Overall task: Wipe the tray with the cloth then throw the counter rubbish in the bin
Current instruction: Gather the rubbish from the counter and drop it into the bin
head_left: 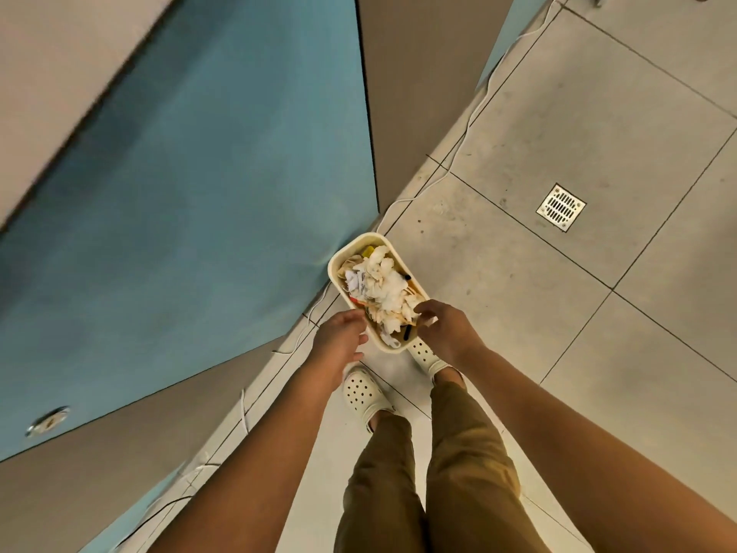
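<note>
A tiled utility or wet area of a building is suggested, such as a pantry, washroom corridor or service room. The floor (598,125) is laid with large grey tiles divided by dark grout lines, and a square metal floor drain (560,207) is set into one tile. The wall is clad in blue panels (191,185) alternating with grey-brown panels (410,93). A thin white cable (484,93) is run along the foot of the wall. A small cream bin (338,259), filled with crumpled paper rubbish (385,285), is stood on the floor against the wall.
</note>
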The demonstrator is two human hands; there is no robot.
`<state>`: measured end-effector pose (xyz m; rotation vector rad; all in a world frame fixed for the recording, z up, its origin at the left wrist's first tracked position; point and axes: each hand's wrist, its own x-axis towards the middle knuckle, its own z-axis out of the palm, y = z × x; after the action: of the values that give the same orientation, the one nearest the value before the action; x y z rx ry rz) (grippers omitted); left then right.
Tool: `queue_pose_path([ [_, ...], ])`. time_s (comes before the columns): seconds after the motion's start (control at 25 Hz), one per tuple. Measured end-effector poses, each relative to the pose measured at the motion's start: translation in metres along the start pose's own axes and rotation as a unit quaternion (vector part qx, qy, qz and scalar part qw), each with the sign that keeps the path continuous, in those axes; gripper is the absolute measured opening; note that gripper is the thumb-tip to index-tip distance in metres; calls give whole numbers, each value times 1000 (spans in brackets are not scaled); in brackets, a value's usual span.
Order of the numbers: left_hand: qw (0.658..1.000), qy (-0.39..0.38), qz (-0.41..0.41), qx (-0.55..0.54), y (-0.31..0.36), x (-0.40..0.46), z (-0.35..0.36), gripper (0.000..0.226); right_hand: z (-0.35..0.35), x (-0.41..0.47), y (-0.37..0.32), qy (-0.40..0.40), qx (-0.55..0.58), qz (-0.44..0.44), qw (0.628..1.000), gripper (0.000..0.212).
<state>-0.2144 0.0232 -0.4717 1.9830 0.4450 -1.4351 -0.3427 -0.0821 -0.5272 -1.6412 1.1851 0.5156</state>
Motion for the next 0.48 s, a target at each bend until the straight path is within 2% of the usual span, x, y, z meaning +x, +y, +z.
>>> queue_pose_path([
  [0.2, 990, 13, 142, 22, 43, -84, -19, 17, -47, -74, -74, 48, 27, -138, 989, 26],
  [0.36, 973, -54, 225, -1, 69, -176, -22, 23, -87, -151, -126, 76, 48, -225, 970, 25],
  [0.48, 952, -77, 294, -23, 88, -248, -36, 24, -131, -207, -161, 148, 48, -270, 950, 24],
])
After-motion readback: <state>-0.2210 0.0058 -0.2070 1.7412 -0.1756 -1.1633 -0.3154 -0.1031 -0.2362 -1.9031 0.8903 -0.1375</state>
